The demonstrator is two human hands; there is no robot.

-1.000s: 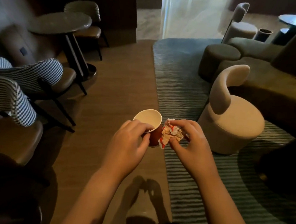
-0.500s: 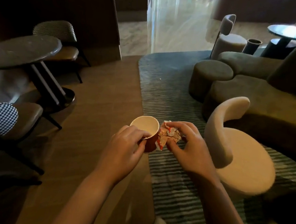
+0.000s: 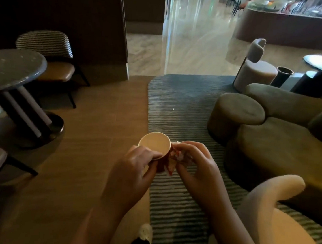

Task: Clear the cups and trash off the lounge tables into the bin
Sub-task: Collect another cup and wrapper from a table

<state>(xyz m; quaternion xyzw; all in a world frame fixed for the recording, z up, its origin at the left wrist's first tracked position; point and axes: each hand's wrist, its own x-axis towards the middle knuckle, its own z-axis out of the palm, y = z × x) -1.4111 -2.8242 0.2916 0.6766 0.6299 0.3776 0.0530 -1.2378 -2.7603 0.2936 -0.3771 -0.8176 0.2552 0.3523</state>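
Transit step, seemingly. Paper cup (image 3: 155, 143) pinched at rim in left hand (image 3: 134, 169), upright over floor (image 3: 76, 173); crumpled wrapper (image 3: 174, 158) clutched in curled right hand (image 3: 196, 174), against cup. Next, likely: walk to dark cylinder (image 3: 282, 76) beyond sofa (image 3: 280, 141), possibly bin, drop both.

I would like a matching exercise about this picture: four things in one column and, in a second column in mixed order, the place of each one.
Things
1. paper cup
2. crumpled wrapper
3. round table
4. dark cylinder

Places
A. far right, beside a pale chair
B. gripped by the left hand
C. at the left edge, standing on the wooden floor
D. pinched in the right hand

Pairs: 1-B, 2-D, 3-C, 4-A
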